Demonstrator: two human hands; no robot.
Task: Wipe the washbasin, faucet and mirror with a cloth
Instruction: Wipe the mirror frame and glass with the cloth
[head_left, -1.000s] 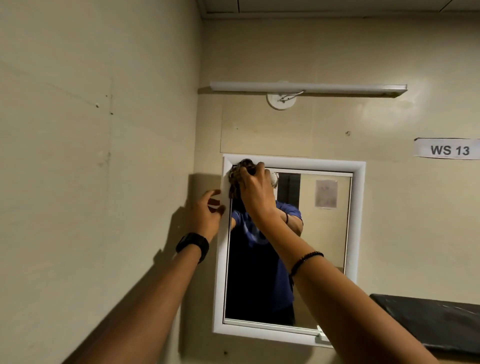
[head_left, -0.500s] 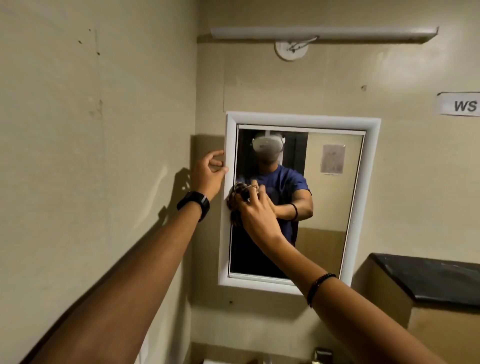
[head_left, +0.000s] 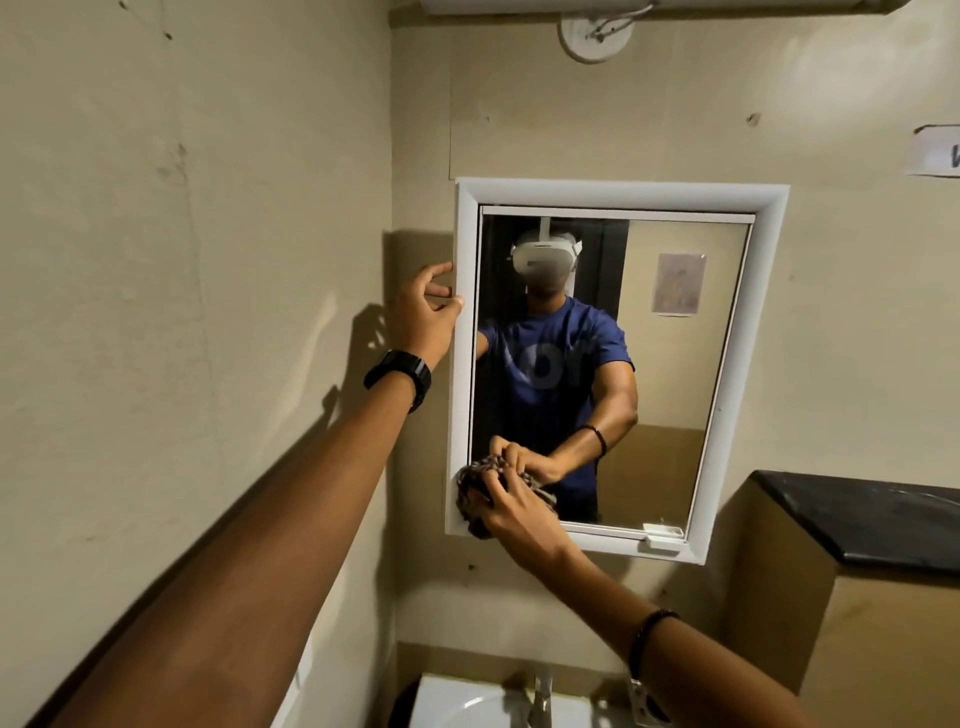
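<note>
Beige bathroom walls frame a wiping job: the right hand is clenched around a balled dark cloth, pressing it against the mirror at its 7 o'clock corner, arm stretched up from 5 o'clock. At 9 o'clock the left hand, fingers loosely curled, pinches the white frame, apparently to steady it. Below, at 6 o'clock, wait the faucet and washbasin.
</note>
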